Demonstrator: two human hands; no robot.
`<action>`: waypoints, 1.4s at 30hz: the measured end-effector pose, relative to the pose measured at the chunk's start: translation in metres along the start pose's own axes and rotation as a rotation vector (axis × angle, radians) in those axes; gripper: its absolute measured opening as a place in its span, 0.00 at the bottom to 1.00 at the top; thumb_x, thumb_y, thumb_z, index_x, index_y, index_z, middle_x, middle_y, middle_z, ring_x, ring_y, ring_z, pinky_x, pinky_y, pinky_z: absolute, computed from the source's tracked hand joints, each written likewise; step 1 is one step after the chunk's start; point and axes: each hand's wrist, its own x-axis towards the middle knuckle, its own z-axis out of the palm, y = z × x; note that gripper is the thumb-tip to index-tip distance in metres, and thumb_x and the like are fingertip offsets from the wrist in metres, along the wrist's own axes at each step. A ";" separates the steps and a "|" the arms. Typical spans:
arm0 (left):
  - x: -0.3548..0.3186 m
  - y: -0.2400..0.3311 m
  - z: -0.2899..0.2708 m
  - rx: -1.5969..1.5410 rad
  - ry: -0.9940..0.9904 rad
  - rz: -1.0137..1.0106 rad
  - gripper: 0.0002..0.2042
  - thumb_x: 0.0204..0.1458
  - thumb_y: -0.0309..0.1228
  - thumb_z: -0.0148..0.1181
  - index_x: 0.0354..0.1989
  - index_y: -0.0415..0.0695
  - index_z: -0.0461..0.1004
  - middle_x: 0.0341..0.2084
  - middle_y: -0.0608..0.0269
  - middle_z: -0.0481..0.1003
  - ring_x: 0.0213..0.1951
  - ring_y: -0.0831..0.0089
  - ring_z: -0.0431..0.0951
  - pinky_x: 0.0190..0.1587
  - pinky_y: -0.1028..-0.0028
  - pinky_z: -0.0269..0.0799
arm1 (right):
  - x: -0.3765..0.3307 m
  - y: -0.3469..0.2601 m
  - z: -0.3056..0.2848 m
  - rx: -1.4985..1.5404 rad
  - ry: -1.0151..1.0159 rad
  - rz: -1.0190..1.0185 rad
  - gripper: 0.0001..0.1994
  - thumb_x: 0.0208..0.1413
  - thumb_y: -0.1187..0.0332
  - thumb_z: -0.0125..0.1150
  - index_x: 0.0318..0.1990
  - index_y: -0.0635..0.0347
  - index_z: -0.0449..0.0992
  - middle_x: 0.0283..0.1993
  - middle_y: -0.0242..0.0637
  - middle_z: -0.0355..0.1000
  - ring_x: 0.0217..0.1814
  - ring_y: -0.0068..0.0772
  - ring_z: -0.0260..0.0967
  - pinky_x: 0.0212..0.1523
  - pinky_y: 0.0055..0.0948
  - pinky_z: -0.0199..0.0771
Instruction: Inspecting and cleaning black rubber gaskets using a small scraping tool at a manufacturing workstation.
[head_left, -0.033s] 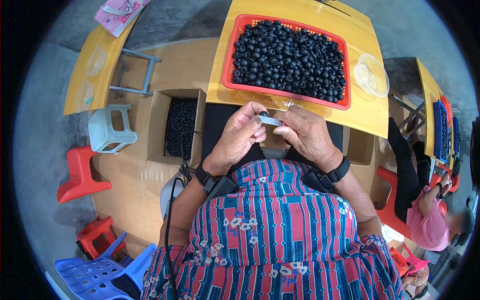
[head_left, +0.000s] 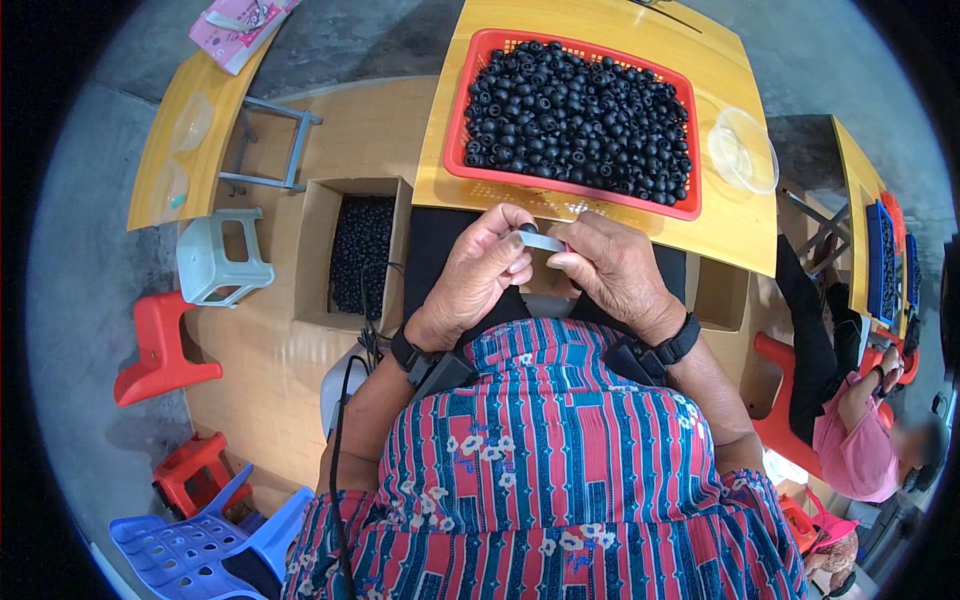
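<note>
Two hands meeting over a small pale strip at the near edge of the yellow bench (head_left: 730, 225).

Left hand (head_left: 480, 275) and right hand (head_left: 610, 270) both pinched on the pale strip (head_left: 543, 241), each grip closed narrow on one end, a small black ring (head_left: 528, 229) at the left fingertips. Just beyond: red basket (head_left: 455, 130) heaped with black rings. Left, on the floor: cardboard box (head_left: 315, 250) of more rings.
</note>
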 end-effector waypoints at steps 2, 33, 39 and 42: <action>0.000 0.000 -0.001 0.005 0.002 -0.005 0.11 0.60 0.36 0.55 0.45 0.43 0.66 0.28 0.74 0.63 0.26 0.87 0.58 0.28 0.84 0.56 | 0.000 0.001 0.001 0.009 0.009 0.003 0.12 0.48 0.62 0.63 0.38 0.56 0.75 0.31 0.40 0.71 0.34 0.46 0.71 0.35 0.39 0.71; 0.006 -0.010 0.018 0.001 0.070 -0.047 0.09 0.61 0.33 0.53 0.45 0.43 0.67 0.31 0.72 0.66 0.27 0.86 0.60 0.30 0.84 0.58 | 0.002 0.009 0.009 0.666 0.154 0.183 0.14 0.48 0.73 0.68 0.44 0.64 0.78 0.38 0.38 0.78 0.41 0.22 0.74 0.43 0.24 0.73; 0.011 -0.012 0.020 -0.086 0.088 -0.063 0.08 0.62 0.32 0.52 0.45 0.44 0.66 0.29 0.74 0.63 0.26 0.86 0.59 0.30 0.83 0.58 | 0.006 0.005 0.006 0.376 0.255 0.103 0.12 0.43 0.71 0.69 0.39 0.55 0.82 0.27 0.38 0.74 0.29 0.32 0.73 0.31 0.26 0.69; 0.012 -0.009 0.032 -0.137 0.108 -0.084 0.09 0.62 0.31 0.50 0.48 0.44 0.66 0.29 0.75 0.63 0.26 0.86 0.59 0.30 0.82 0.58 | 0.006 0.001 -0.008 0.255 0.267 0.006 0.14 0.43 0.77 0.69 0.41 0.58 0.81 0.23 0.31 0.69 0.24 0.21 0.65 0.27 0.22 0.64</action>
